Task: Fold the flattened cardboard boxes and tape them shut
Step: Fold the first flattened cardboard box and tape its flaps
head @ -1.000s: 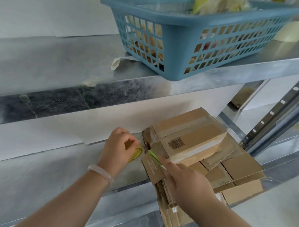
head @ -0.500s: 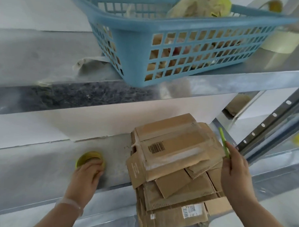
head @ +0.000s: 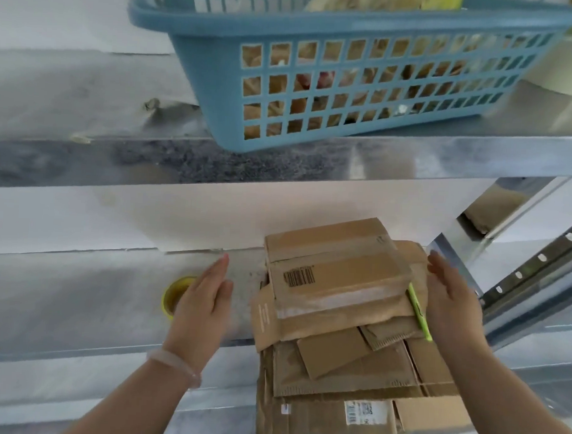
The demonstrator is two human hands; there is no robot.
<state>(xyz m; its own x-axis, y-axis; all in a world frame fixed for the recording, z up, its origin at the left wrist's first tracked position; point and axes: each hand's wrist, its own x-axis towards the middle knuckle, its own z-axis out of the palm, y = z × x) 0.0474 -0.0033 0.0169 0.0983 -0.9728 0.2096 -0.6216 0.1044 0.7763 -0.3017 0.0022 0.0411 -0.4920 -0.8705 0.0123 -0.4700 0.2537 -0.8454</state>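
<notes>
Picking a box seems the step in hand; the flattened boxes (head: 336, 304) lie stacked on the lower shelf (head: 78, 299); the left hand (head: 202, 298), fingers straight and together, hangs just left of them, partly over a yellow tape roll (head: 173, 294); the right hand (head: 454, 306) flanks their right side, a green tool (head: 419, 313) against it, pinched or not I cannot tell; next, both must grasp the top box.

Blue basket (head: 212, 82) w/ misc stuff, on upper metal shelf (head: 70, 92).
</notes>
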